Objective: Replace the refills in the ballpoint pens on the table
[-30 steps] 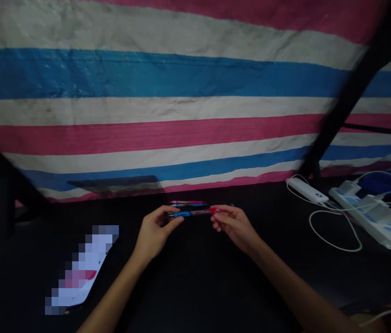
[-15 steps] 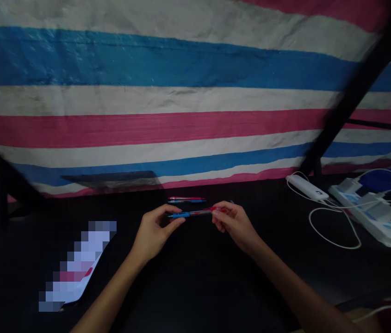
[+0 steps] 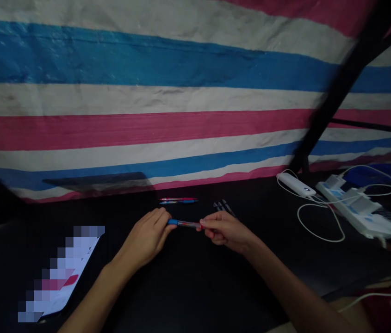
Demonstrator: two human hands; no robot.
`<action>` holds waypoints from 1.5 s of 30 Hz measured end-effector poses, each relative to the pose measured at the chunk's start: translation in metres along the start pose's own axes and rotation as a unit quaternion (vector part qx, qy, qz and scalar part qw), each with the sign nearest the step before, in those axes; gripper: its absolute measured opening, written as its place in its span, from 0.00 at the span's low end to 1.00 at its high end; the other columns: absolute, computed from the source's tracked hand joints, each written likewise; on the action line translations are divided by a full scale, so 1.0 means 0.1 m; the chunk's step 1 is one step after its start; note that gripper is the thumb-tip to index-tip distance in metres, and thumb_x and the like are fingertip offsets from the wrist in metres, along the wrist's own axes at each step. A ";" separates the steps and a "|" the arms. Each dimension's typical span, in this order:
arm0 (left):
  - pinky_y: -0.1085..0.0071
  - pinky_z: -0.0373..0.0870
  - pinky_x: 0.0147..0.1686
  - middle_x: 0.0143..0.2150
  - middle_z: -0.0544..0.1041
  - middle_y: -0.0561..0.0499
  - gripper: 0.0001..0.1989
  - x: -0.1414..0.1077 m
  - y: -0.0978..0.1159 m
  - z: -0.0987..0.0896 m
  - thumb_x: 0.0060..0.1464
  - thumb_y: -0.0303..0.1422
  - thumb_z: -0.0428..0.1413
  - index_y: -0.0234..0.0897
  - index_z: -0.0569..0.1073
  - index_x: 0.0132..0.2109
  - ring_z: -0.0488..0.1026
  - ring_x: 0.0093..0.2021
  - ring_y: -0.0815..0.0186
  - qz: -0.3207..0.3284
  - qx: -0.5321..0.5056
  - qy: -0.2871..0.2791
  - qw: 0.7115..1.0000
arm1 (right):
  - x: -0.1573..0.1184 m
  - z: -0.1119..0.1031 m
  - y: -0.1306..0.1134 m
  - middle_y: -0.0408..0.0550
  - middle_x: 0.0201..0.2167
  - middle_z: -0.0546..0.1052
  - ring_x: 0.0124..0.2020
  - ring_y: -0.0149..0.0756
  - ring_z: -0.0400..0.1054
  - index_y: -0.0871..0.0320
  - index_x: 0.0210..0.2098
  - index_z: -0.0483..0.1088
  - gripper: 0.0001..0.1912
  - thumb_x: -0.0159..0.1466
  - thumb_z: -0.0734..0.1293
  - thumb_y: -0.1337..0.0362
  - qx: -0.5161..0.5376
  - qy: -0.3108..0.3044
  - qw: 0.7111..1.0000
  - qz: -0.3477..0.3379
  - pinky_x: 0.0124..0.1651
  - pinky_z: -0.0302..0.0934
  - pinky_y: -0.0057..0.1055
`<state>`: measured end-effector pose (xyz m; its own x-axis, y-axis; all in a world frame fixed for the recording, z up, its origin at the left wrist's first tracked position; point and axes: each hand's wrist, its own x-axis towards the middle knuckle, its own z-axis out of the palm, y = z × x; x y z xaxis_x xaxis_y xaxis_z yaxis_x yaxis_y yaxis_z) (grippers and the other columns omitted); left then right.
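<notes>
Between my hands a pen [image 3: 188, 224] lies almost level, with a clear barrel, a blue part at its left end and a red part at its right. My left hand [image 3: 152, 231] is closed around the blue end, its fingers curled over the top. With thumb and fingertips, my right hand [image 3: 226, 229] pinches the red end. Just beyond my hands, a red pen [image 3: 177, 199] and a blue pen [image 3: 177, 202] rest side by side on the black table [image 3: 181, 286]. Several dark pens [image 3: 225, 206] lie behind my right hand.
A lit phone [image 3: 66, 273], partly pixelated, lies at the left. At the right are a white power strip [image 3: 351, 208] with plugs, a white device [image 3: 295, 185] and loose cables [image 3: 320, 238]. Striped sheeting [image 3: 146, 129] hangs behind the table, with a dark slanted post [image 3: 330, 101].
My left hand has gone from a fingertip hold to fingers closed over the blue end. Both hands sit slightly lower. The view has shifted right, and the dark pens now show.
</notes>
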<state>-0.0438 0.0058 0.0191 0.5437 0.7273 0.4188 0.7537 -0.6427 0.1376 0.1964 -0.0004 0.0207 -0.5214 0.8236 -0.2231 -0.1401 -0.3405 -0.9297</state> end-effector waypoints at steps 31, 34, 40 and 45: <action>0.73 0.62 0.31 0.28 0.70 0.53 0.09 0.02 0.03 0.16 0.56 0.38 0.52 0.37 0.71 0.40 0.67 0.30 0.67 -0.204 -0.396 0.111 0.888 | 0.14 -0.13 0.12 0.45 0.28 0.72 0.26 0.30 0.65 0.58 0.34 0.72 0.09 0.53 0.70 0.63 -0.191 0.195 0.933 -0.235 0.27 0.61 0.28; 0.74 0.61 0.31 0.25 0.69 0.55 0.10 0.05 0.04 0.18 0.55 0.38 0.53 0.35 0.72 0.36 0.66 0.29 0.69 -0.218 -0.430 0.112 0.869 | 0.14 -0.12 0.12 0.46 0.33 0.73 0.31 0.31 0.66 0.56 0.42 0.70 0.19 0.50 0.72 0.65 -0.201 0.207 0.924 -0.252 0.30 0.62 0.27; 0.75 0.63 0.33 0.28 0.73 0.53 0.09 0.06 0.05 0.24 0.51 0.35 0.58 0.35 0.74 0.39 0.68 0.30 0.70 -0.243 -0.530 0.112 0.804 | 0.17 -0.13 0.12 0.49 0.26 0.73 0.24 0.30 0.66 0.62 0.32 0.71 0.18 0.61 0.61 0.51 -0.184 0.203 0.950 -0.148 0.20 0.56 0.23; 0.76 0.65 0.34 0.29 0.75 0.53 0.09 0.05 0.06 0.27 0.49 0.32 0.60 0.35 0.74 0.39 0.70 0.31 0.71 -0.249 -0.580 0.112 0.768 | 0.16 -0.13 0.11 0.45 0.27 0.71 0.26 0.30 0.65 0.59 0.34 0.70 0.13 0.52 0.71 0.60 -0.161 0.192 0.946 -0.205 0.23 0.60 0.24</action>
<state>-0.0271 0.0121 -0.0022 0.1193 0.9760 0.1819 -0.0590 -0.1760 0.9826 0.1975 0.0147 0.0032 -0.1255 0.9818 0.1424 0.0311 0.1473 -0.9886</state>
